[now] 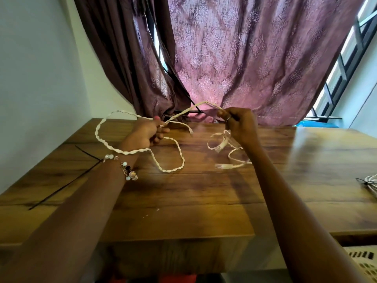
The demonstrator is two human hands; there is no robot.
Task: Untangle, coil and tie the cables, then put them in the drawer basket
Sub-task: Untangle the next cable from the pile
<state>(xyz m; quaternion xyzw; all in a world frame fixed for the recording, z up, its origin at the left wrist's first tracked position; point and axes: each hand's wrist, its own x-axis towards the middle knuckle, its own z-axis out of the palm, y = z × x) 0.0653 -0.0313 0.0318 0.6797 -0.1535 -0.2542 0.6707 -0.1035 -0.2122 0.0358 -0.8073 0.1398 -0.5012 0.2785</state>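
A white twisted cable (173, 149) loops over the wooden table (183, 201). My left hand (149, 132) grips it near the table's far edge, with a big loop curling out to the left and another lying on the table in front. My right hand (238, 121) pinches the same cable higher up, so a stretch arches between both hands. Below my right hand hang loose thin strands and a plug end (219, 166), blurred. Two black cable ties (67, 180) lie crossed at the left. A white coiled cable (370, 183) sits at the right edge.
A purple patterned curtain (244, 58) hangs just behind the table. A white perforated basket (365, 264) shows at the bottom right below the tabletop. A window with bars (346, 64) is at the far right, a white wall (40, 78) on the left.
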